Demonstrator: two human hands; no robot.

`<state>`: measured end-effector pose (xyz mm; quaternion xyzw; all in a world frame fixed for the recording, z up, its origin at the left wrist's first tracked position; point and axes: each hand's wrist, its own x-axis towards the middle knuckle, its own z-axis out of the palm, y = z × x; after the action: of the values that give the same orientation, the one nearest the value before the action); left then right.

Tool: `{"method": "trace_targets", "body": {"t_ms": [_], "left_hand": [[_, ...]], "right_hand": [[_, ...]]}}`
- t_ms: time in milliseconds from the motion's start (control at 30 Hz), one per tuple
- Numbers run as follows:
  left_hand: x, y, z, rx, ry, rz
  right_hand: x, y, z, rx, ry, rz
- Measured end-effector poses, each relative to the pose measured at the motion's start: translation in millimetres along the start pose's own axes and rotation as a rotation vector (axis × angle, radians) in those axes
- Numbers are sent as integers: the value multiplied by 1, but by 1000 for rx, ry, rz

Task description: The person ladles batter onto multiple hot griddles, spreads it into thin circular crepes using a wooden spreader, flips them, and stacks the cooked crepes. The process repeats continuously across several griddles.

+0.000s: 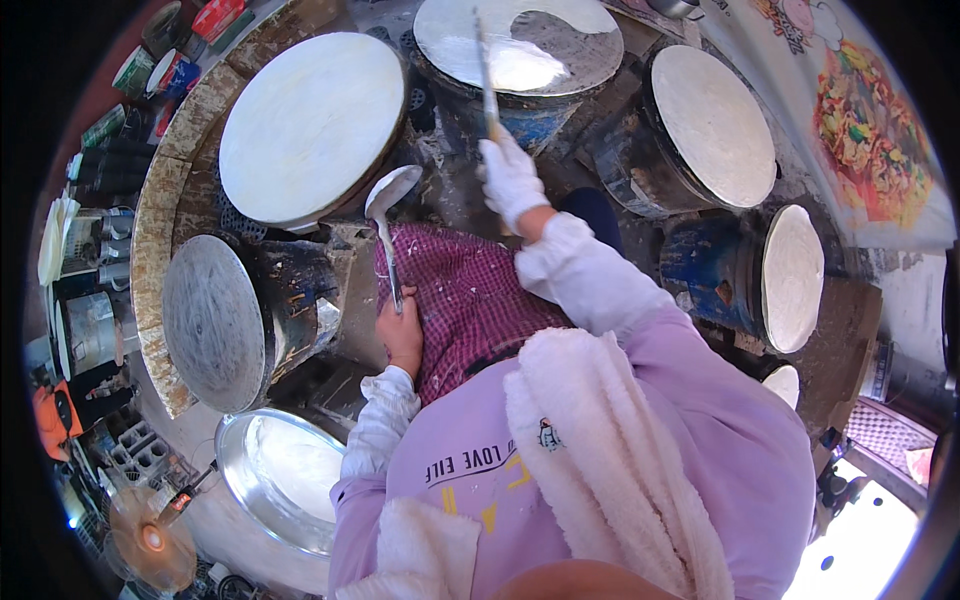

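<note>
My right hand (514, 180), in a white glove, grips the handle of a long, thin tool (486, 82) whose far end lies over the top round griddle (559, 75). White batter covers part of that griddle, and a grey patch of its surface shows at the right. My bare left hand (401, 330) holds a metal ladle (392, 191) coated with white batter, its bowl up beside the edge of the large batter-covered griddle (315, 127). A bare grey griddle (214, 322) stands at the left, and a metal basin of white batter (289, 480) is at the lower left.
More griddles with white rounds stand at the right (712, 124) (793, 277), on drum-like stoves. A curved, worn ledge (161, 225) borders the left side. Beyond it are tubs and containers (172, 75). An electric fan (152, 536) stands at the lower left.
</note>
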<state>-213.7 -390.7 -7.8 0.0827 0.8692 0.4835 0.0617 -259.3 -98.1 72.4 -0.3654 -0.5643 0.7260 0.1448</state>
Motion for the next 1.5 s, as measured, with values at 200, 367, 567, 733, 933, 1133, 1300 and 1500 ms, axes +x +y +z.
{"method": "trace_targets", "body": {"t_ms": [200, 367, 567, 733, 933, 1133, 1300, 1500], "left_hand": [[3, 7, 8, 101, -46, 14], [11, 24, 20, 161, -87, -4], [17, 28, 33, 231, -109, 37], [24, 37, 47, 252, -163, 42], [25, 48, 54, 249, -191, 77], [28, 49, 57, 312, -218, 50], [28, 52, 58, 258, -209, 83], [31, 49, 55, 276, -210, 73]], "right_hand": [[-15, -77, -107, -94, -7, 165], [-44, -46, -93, -264, -298, 54], [-40, -69, -180, -345, -125, 75], [-9, -91, -207, -271, -314, 53], [-17, -49, -228, -354, -168, 85], [61, -51, -218, -1098, 185, -561], [28, -29, -182, -1070, 327, -453], [115, -72, -188, -892, 423, -465]]}}
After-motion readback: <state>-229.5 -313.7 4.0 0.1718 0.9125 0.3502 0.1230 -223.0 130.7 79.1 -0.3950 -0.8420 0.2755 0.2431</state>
